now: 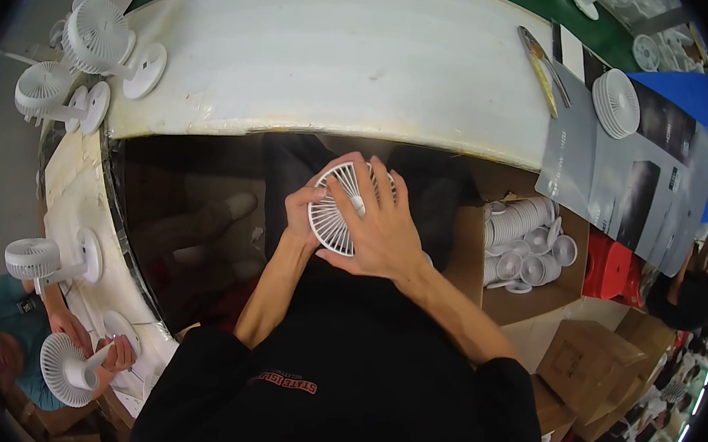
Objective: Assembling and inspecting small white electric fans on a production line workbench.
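Note:
A round white fan head (332,229) with a slatted grille is held between my two hands, above my lap and just off the table's near edge. My left hand (301,213) is closed round its left rim. Across its front and right side lies my right hand (382,234), fingers curled over the slats and pressing on them. The back of the fan head is hidden. A small white piece peeks out beside my right wrist; whether it belongs to the fan cannot be made out.
A white tabletop (343,60) curves ahead, with pliers (544,71) and stacked white grilles (615,103) at its right. An open carton (489,297) of white round parts stands at right. Assembled fans (99,37) line the left; a co-worker's hand (119,354) holds another fan (71,371).

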Demonstrator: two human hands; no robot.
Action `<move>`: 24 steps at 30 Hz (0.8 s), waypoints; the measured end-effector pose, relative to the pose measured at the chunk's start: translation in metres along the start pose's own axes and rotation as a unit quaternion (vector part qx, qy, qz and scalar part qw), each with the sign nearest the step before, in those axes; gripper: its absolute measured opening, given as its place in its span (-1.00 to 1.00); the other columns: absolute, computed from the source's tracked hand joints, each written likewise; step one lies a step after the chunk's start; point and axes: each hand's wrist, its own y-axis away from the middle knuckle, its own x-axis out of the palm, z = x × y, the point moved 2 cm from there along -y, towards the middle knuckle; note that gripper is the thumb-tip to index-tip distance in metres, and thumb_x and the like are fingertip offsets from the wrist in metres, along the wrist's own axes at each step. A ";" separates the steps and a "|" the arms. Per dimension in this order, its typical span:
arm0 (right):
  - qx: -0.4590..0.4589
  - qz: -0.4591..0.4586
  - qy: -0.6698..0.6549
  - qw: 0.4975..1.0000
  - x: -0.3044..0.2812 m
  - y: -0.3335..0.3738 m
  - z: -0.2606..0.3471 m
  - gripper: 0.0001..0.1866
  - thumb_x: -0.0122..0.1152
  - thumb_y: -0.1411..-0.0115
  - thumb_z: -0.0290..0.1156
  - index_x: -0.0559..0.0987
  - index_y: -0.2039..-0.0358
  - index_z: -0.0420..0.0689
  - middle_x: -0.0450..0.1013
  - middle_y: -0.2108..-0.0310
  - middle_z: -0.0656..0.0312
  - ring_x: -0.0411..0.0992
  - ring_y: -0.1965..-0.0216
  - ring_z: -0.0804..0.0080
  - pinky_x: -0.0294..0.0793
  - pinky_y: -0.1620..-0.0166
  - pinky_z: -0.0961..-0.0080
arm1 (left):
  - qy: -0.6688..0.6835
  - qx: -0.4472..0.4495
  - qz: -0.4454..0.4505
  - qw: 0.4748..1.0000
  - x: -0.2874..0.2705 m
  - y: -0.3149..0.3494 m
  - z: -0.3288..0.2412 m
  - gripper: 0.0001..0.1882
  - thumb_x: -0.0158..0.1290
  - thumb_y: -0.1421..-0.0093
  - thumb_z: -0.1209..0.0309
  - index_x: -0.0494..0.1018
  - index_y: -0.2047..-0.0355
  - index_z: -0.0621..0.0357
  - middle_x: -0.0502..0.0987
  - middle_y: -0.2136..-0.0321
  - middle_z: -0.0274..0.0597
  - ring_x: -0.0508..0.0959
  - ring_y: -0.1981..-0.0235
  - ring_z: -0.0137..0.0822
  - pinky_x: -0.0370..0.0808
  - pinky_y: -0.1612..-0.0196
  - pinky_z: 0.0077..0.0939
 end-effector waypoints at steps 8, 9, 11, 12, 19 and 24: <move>0.081 -0.082 -0.013 0.993 0.011 0.016 0.011 0.05 0.48 0.18 0.18 0.41 -0.29 -0.12 0.15 -0.33 -0.37 0.14 -0.31 -0.41 0.14 -0.24 -0.28 | -0.073 0.018 0.013 0.997 0.007 0.008 0.001 -0.19 0.05 0.03 0.43 0.21 -0.30 0.41 0.48 -0.08 0.15 0.56 -0.07 -0.06 0.51 -0.19 -0.27; 0.080 -0.090 -0.018 0.993 0.012 0.016 0.010 0.06 0.49 0.20 0.17 0.41 -0.29 -0.12 0.15 -0.33 -0.37 0.14 -0.31 -0.42 0.14 -0.25 -0.28 | -0.085 0.023 0.014 0.996 0.006 0.009 0.000 -0.19 0.04 0.03 0.44 0.21 -0.30 0.41 0.49 -0.08 0.14 0.57 -0.05 -0.07 0.52 -0.18 -0.28; 0.063 -0.110 -0.032 0.991 0.011 0.017 0.010 0.07 0.50 0.22 0.15 0.42 -0.29 -0.12 0.15 -0.33 -0.36 0.13 -0.32 -0.42 0.13 -0.25 -0.28 | -0.091 0.013 0.005 0.996 0.006 0.011 -0.001 -0.18 0.06 0.06 0.53 0.22 -0.30 0.36 0.50 -0.06 0.12 0.58 -0.04 -0.08 0.53 -0.18 -0.27; 0.063 -0.099 -0.048 0.992 0.009 0.017 0.009 0.07 0.51 0.23 0.14 0.41 -0.29 -0.12 0.15 -0.34 -0.35 0.14 -0.32 -0.42 0.13 -0.25 -0.27 | -0.101 0.007 -0.001 0.995 0.007 0.013 -0.001 -0.17 0.07 0.08 0.54 0.22 -0.31 0.34 0.50 -0.06 0.11 0.58 -0.04 -0.08 0.53 -0.19 -0.26; -0.025 -0.092 -0.152 0.984 -0.039 -0.005 -0.021 -0.12 0.48 0.06 0.03 0.47 -0.22 -0.18 0.26 -0.30 -0.24 0.26 -0.27 -0.28 0.22 -0.28 -0.14 | -0.139 0.099 0.133 0.976 0.056 0.020 -0.050 -0.13 0.21 0.27 0.65 0.33 -0.20 0.27 0.35 -0.24 0.24 0.41 -0.27 0.08 0.33 -0.35 -0.07; 0.188 -0.295 -0.197 0.916 -0.078 -0.035 -0.134 -0.72 0.25 -0.27 -0.50 0.55 0.02 -0.26 0.50 0.32 0.21 0.41 0.39 0.52 0.43 0.29 0.53 | -0.230 0.383 0.269 0.853 0.124 0.068 -0.177 -0.23 0.22 0.33 0.38 0.44 -0.06 0.06 0.33 -0.18 0.44 0.33 -0.21 0.57 0.40 -0.15 0.51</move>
